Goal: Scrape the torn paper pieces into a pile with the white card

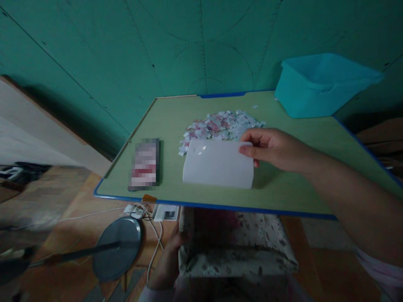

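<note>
Nearest us, between five and six o'clock, lay a floral cloth-covered frame (236, 264) below the table's blue-edged front. Starting from the left, we saw a round grey disc (119, 262) on the floor toward half past seven, a dark rod crossing it, with white cables (157, 239) trailing near its right side. Above it, at nine o'clock, a flat slab (143, 167) with a pixelated face lay on the pale green table (283, 184). Our left hand (170, 258), toward half past six, was at the frame's left edge; with the fingers partly hidden in shadow, we could not tell whether they gripped it. Near the centre we had a glossy white box (217, 165), just in front of a spread heap of paper scraps (234, 124) at one o'clock. Our right hand (266, 149), at three o'clock, was clamped on the box's upper right corner, thumb on the near face, other fingers behind. At two o'clock, a turquoise bin (310, 98) stood at the table's far right corner, well apart from our fingers.
</note>
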A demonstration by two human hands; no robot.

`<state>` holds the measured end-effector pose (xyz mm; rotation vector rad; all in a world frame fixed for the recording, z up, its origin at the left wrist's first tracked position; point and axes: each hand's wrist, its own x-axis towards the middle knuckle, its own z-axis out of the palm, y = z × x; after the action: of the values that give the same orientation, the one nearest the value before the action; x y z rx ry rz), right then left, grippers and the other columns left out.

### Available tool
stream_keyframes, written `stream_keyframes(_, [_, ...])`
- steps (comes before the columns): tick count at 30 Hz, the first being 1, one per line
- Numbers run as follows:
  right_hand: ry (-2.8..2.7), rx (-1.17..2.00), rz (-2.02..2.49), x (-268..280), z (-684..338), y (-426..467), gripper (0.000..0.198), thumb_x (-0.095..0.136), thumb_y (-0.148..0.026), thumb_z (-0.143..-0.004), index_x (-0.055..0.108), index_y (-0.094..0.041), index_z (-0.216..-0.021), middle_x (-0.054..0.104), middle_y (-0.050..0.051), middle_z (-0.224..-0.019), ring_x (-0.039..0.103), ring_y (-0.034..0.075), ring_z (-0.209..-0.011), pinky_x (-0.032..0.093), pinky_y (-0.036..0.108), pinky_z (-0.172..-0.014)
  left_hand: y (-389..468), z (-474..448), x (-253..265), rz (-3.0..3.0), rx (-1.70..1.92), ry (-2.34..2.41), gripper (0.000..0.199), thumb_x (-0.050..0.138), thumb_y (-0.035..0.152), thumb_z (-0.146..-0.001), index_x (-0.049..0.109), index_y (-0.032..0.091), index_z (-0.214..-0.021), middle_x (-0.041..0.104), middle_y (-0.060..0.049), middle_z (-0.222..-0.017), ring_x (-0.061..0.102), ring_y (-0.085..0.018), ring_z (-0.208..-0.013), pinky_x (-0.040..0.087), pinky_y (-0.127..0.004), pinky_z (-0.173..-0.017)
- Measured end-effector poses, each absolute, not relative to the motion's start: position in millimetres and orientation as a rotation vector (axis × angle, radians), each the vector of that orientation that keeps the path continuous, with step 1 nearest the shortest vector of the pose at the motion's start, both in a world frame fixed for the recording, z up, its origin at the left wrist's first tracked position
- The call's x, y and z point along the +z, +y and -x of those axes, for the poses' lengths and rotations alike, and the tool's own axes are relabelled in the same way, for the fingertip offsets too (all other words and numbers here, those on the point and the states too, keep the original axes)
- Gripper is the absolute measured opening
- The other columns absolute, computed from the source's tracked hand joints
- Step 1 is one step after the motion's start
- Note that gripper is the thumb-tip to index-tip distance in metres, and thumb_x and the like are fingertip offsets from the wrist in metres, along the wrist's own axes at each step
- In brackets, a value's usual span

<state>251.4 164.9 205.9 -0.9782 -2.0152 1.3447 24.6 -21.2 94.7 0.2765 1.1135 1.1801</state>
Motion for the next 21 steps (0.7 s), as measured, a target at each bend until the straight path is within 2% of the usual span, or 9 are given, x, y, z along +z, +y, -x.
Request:
stream_keyframes(4, [-1.656, 0.914, 1.079, 207.1, -258.0, 180.3, 0.013, 0.055, -0.030, -0.076, 0.048, -0.020, -0.074, 0.053, -0.005, -0.062, 0.047, 0.005, -0.043, 0.036, 0.020, -0.040, -22.3, -24.1, 92.2, -0.305, 1.184, 1.138, 0.014, 0.059, 0.017, -0.064, 0.066, 0.022, -0.076, 0.071, 0.000, -0.072, 0.059, -0.024, -0.099, 0.045, -0.035, -0.085])
stream_keyframes(7, [-1.459, 0.831, 1.079, 210.2, -262.9, 187.8, 0.011, 0.055, -0.026, -0.077, 0.046, -0.019, -0.075, 0.053, -0.004, -0.060, 0.045, 0.005, -0.041, 0.034, 0.020, -0.039, -21.7, -24.4, 91.7, -0.316, 1.169, 1.141, 0.019, 0.060, 0.019, -0.064, 0.066, 0.022, -0.082, 0.072, -0.001, -0.076, 0.060, -0.025, -0.098, 0.046, -0.036, -0.083])
stream_keyframes(12, [-1.293, 0.898, 1.035, 215.0, -267.4, 192.5, 0.012, 0.058, -0.022, -0.073, 0.048, -0.018, -0.075, 0.054, -0.002, -0.061, 0.048, 0.007, -0.049, 0.034, 0.021, -0.041, -22.0, -25.4, 93.7, -0.295, 1.156, 1.118, 0.035, 0.061, 0.022, -0.063, 0.064, 0.023, -0.098, 0.072, -0.001, -0.080, 0.061, -0.025, -0.096, 0.047, -0.036, -0.082])
stream_keyframes(17, [-1.513, 1.111, 1.160, 214.2, -269.9, 189.6, 0.012, 0.059, -0.021, -0.070, 0.049, -0.018, -0.073, 0.056, -0.002, -0.061, 0.050, 0.007, -0.050, 0.036, 0.020, -0.044, -22.0, -24.7, 91.7, -0.329, 1.192, 1.165, 0.020, 0.062, 0.019, -0.063, 0.068, 0.024, -0.081, 0.071, 0.002, -0.073, 0.062, -0.021, -0.093, 0.046, -0.031, -0.084])
stream_keyframes(21, [-1.903, 1.337, 1.212, 209.8, -267.3, 183.1, 0.010, 0.059, -0.026, -0.071, 0.051, -0.019, -0.072, 0.056, -0.003, -0.060, 0.049, 0.007, -0.051, 0.037, 0.021, -0.046, -21.5, -23.0, 89.6, -0.328, 1.198, 1.177, 0.019, 0.061, 0.017, -0.061, 0.069, 0.023, -0.077, 0.070, 0.002, -0.066, 0.063, -0.021, -0.086, 0.048, -0.030, -0.079])
